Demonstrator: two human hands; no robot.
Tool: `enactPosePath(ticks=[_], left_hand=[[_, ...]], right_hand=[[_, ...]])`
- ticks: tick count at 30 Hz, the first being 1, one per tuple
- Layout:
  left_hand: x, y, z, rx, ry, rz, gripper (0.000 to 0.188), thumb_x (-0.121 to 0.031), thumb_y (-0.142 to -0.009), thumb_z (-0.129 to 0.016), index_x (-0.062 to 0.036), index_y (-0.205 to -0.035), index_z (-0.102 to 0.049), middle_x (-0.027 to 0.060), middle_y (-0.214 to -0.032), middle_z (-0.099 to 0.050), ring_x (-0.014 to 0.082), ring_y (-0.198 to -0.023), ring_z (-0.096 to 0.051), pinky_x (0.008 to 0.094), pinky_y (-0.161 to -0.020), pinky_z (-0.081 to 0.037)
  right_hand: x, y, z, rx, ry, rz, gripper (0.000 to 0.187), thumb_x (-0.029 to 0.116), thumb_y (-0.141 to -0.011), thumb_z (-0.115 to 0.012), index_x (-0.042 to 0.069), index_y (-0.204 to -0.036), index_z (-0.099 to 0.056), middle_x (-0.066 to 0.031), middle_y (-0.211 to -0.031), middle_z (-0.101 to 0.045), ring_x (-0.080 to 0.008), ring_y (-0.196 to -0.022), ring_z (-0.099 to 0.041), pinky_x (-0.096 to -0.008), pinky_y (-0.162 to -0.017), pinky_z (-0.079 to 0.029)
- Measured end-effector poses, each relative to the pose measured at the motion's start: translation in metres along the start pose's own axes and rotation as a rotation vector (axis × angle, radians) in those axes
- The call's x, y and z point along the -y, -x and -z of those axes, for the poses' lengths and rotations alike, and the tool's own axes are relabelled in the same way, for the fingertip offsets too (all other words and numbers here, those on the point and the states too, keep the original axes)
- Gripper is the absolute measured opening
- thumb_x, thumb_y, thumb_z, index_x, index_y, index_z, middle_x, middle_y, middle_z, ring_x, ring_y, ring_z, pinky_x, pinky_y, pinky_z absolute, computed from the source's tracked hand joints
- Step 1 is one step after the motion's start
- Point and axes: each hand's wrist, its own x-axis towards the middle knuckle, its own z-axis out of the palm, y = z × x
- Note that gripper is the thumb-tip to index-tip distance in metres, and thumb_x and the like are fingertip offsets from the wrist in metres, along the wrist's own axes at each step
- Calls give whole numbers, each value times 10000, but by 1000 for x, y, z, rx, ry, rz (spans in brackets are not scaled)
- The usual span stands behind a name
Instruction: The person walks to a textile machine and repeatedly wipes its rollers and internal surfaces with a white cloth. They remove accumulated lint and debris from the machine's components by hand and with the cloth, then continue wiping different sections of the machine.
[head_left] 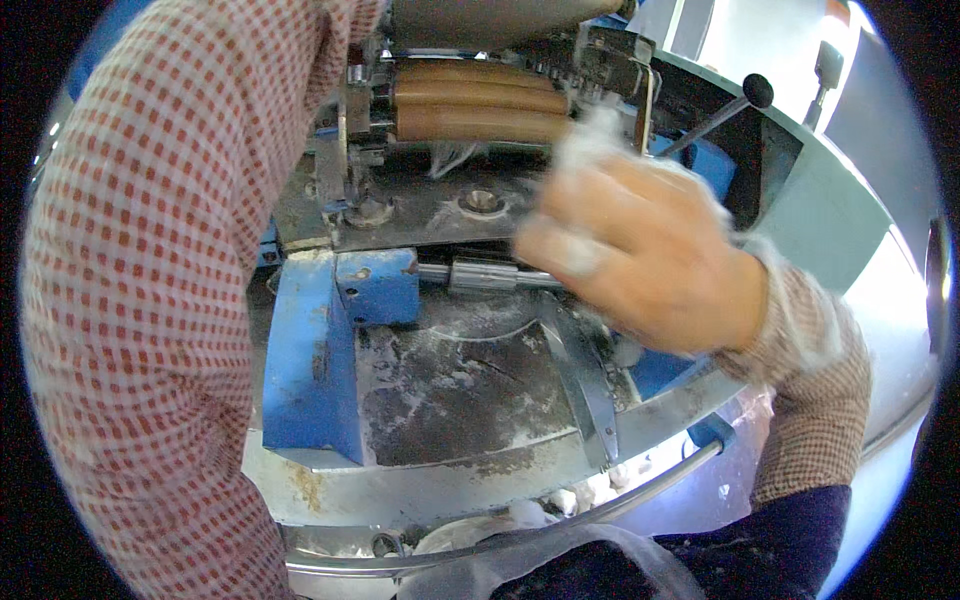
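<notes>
My right hand [650, 250] is smeared by motion in front of the machine, right of centre. Its fingers are curled in, with a wad of white fibre fluff [590, 145] sticking out past the knuckles. More white fluff clings to the fingers and the cuff. My left arm, in a red-checked sleeve [150, 270], rises along the left side to the top edge; the left hand itself does not show. Between the arms, several brown rollers [480, 100] lie side by side in the machine. A thin wisp of fibre [452, 158] hangs below them.
Below the rollers are a metal plate with a round hole [482, 203], a fluted metal shaft [485, 275] and a blue bracket [310, 350]. Lint dusts the dark bed [460, 385]. A black-knobbed lever [757, 92] projects at upper right. A curved metal rail [600, 500] runs along the front.
</notes>
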Motion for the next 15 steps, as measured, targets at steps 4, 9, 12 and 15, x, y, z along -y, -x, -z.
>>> enactPosePath(ticks=[4,9,12,15], left_hand=[[-1,-3,2,37,-27,8,436,-295,-779,-675,-149,-1186,-622,125,-1067,-663,297,-937,-633,409,-858,-472],[-1,0,5,6,-64,6,438,-308,-780,-671,-152,-1186,-619,128,-1049,-664,315,-936,-628,423,-846,-469],[0,3,1,-3,-116,21,416,-317,-792,-652,-163,-1178,-622,128,-1042,-665,317,-939,-626,429,-836,-471],[2,5,-4,-143,-113,-65,419,-318,-787,-659,-163,-1174,-622,135,-1051,-661,321,-951,-622,436,-839,-470]], right_hand=[[2,20,12,-39,118,-79,200,111,-725,-593,73,-919,-562,-90,-853,-518,-248,-769,-553,-360,-600,-447],[-36,-15,-71,-121,305,21,201,179,-785,-546,48,-923,-611,-128,-1004,-564,-284,-931,-577,-391,-763,-511],[-57,-51,-122,-162,297,-22,203,181,-774,-564,51,-914,-630,-133,-1017,-566,-294,-1004,-555,-402,-833,-498],[-68,-66,-149,-131,314,-99,230,158,-733,-592,57,-936,-626,-121,-1019,-553,-281,-1048,-537,-388,-896,-478]])
